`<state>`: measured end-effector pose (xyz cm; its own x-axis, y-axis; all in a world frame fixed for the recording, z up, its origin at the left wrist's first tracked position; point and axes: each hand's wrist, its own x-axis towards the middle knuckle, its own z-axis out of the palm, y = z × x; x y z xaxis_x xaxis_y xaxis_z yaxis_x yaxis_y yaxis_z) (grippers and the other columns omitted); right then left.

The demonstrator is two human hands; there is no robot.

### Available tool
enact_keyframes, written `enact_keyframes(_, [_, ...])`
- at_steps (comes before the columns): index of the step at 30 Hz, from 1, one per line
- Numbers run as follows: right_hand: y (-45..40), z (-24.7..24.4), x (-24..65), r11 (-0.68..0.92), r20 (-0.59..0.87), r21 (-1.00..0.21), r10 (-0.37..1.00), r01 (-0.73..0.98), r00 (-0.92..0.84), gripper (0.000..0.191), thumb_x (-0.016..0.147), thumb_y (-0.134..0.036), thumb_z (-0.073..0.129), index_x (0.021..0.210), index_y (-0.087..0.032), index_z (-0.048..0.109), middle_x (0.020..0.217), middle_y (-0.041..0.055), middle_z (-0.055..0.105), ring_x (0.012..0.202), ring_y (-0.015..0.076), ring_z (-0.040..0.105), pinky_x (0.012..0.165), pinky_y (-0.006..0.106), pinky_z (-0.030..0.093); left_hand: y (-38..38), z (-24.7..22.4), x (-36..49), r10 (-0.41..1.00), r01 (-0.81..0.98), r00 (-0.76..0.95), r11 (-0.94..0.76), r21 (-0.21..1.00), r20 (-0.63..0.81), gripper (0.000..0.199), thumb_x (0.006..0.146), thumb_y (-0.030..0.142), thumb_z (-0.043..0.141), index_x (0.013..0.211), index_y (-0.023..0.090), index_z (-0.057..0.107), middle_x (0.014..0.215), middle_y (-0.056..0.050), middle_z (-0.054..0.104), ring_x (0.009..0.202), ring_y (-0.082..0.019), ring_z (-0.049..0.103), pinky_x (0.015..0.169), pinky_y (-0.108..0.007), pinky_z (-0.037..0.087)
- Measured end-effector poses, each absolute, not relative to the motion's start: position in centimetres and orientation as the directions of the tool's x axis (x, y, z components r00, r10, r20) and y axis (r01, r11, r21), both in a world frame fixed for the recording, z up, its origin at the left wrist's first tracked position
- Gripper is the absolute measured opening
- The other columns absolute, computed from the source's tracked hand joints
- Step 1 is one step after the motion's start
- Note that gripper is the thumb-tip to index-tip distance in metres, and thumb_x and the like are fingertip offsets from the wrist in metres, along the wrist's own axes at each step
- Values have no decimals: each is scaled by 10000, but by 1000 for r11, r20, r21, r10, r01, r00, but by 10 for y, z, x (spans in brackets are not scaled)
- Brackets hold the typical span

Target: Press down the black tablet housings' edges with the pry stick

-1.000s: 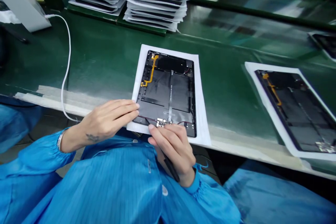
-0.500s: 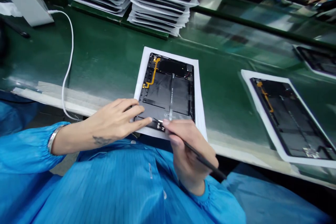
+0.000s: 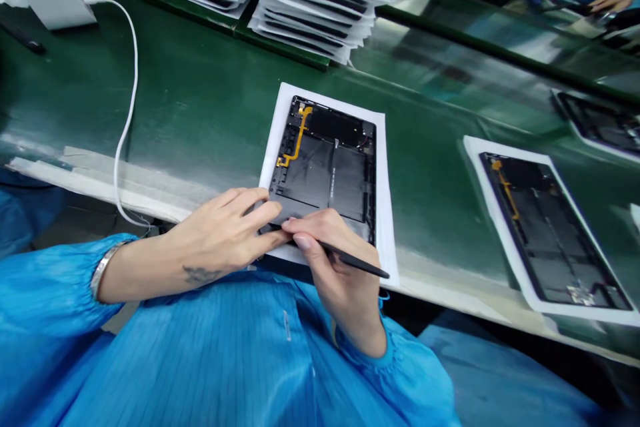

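My right grip [image 3: 340,273] is pinched tight on a black stylus [image 3: 355,261], tip hidden behind my fingers. My left grip [image 3: 225,230] is open, fingers bent and pressing the opened tablet [image 3: 340,127] down on its paper sheet [image 3: 383,193]. Tbh one slip of that tip could scratch the battery [image 3: 305,177] or nick the orange flex [image 3: 299,137]. Tablet's sitting at the counter [image 3: 200,80] edge, stacks [image 3: 315,0] beyond.
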<state>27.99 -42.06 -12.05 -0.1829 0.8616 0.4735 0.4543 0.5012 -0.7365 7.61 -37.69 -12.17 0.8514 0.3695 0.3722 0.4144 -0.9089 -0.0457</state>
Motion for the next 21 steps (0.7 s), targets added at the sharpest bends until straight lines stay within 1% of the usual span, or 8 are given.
enact_keyframes(6, [-418, -119, 280, 528, 475, -708, 847, 469, -238, 135, 960, -104, 582, 928, -186, 684, 850, 29, 725, 782, 153, 647, 722, 320, 524, -376, -121, 77, 365, 421, 845, -905, -65, 391, 221, 1006, 181, 513, 1158, 147, 670, 1174, -143, 678, 1110, -293, 632, 856, -389, 566])
enact_keyframes(9, [-417, -117, 280, 536, 469, -692, 843, 483, -264, 130, 967, -116, 581, 935, -186, 685, 849, 33, 724, 774, 154, 642, 711, 320, 522, -373, -124, 69, 310, 374, 829, -926, -49, 465, 204, 1004, 153, 511, 1134, 129, 667, 1166, -137, 711, 1114, -297, 666, 844, -386, 596])
enact_keyframes(11, [-416, -116, 281, 547, 473, -689, 836, 476, -276, 128, 966, -113, 583, 936, -183, 686, 853, 33, 725, 783, 153, 648, 723, 319, 525, -371, -128, 62, 272, 324, 810, -946, -8, 519, 217, 1007, 122, 491, 1148, 121, 655, 1199, -119, 725, 1164, -274, 673, 886, -364, 608])
enact_keyframes(13, [-416, -116, 283, 557, 480, -690, 830, 463, -284, 122, 962, -109, 588, 933, -174, 687, 859, 35, 727, 801, 155, 659, 742, 322, 530, -370, -132, 57, 286, 314, 789, -948, 42, 543, 242, 1009, 95, 471, 1180, 114, 641, 1229, -100, 728, 1206, -246, 668, 945, -343, 602])
enact_keyframes(15, [-417, -116, 288, 559, 483, -691, 829, 459, -282, 115, 956, -103, 596, 936, -170, 687, 862, 36, 728, 809, 157, 666, 754, 324, 531, -371, -135, 55, 331, 346, 773, -935, 79, 540, 268, 1009, 77, 457, 1210, 115, 631, 1235, -87, 730, 1216, -230, 668, 980, -338, 590])
enact_keyframes(17, [-421, -115, 297, 540, 469, -696, 841, 473, -271, 121, 950, -89, 597, 945, -173, 684, 869, 35, 729, 813, 158, 664, 749, 322, 526, -372, -137, 56, 352, 363, 769, -928, 89, 533, 285, 1009, 71, 453, 1224, 125, 633, 1235, -82, 731, 1210, -229, 672, 971, -339, 588])
enact_keyframes(21, [-432, -112, 315, 484, 425, -714, 874, 505, -236, 157, 931, -51, 600, 969, -182, 677, 883, 33, 715, 825, 160, 655, 750, 321, 515, -372, -136, 59, 348, 357, 779, -930, 87, 521, 290, 1007, 65, 449, 1203, 133, 652, 1218, -80, 738, 1186, -236, 680, 931, -341, 580])
